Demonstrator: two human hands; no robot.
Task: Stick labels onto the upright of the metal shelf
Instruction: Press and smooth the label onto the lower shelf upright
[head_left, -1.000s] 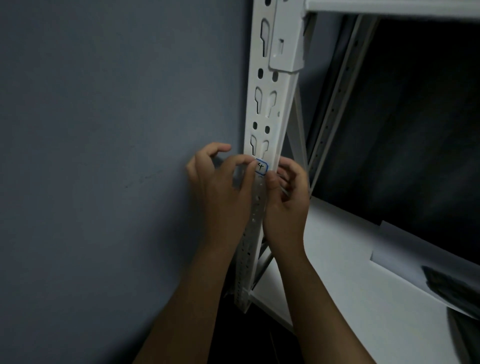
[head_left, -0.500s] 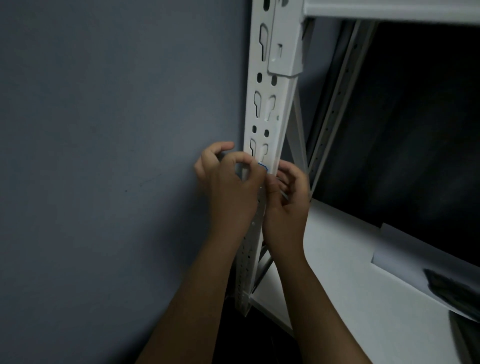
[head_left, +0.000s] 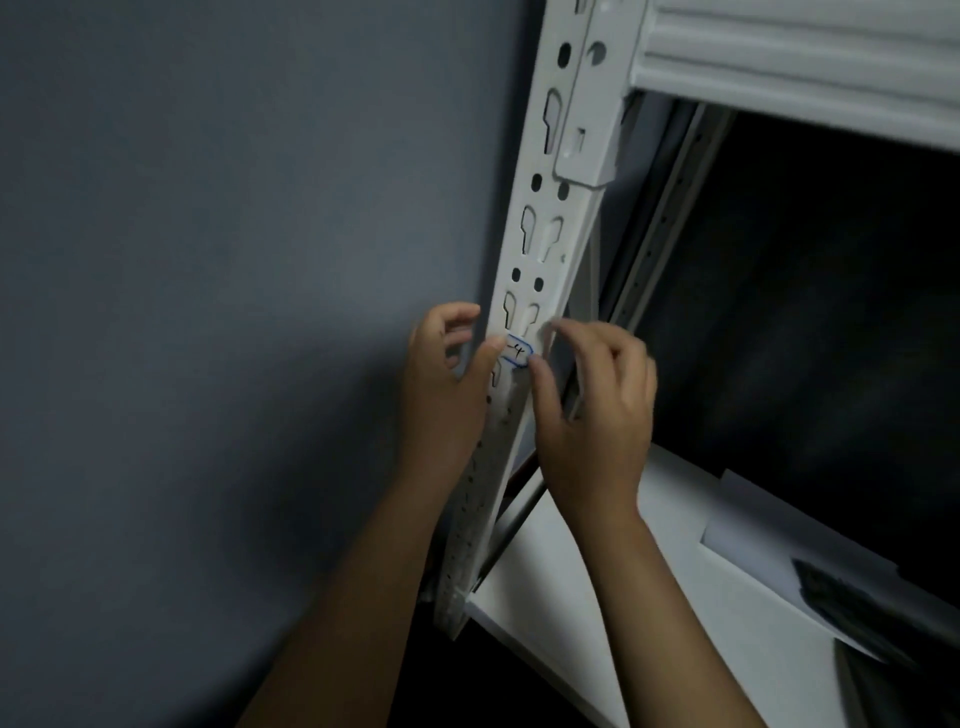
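Observation:
The white metal shelf upright, punched with keyhole slots and round holes, leans through the middle of the head view. A small white label with a blue border and a handwritten mark lies on its front face. My left hand is to the upright's left; its thumb tip presses the label's left edge, and the fingers hang loosely curled beside the post. To the right, my right hand has its thumb tip at the label's lower right corner. Its fingers are spread loosely over the upright's right edge.
A grey wall fills the left side. A white cross beam joins the upright at the top right. Below lies a white shelf board with a sheet of paper and a dark object.
The view has moved closer and tilted. My right hand's fingers have uncurled and lifted off the upright. The label, half hidden by my left fingers before, now shows between both thumbs.

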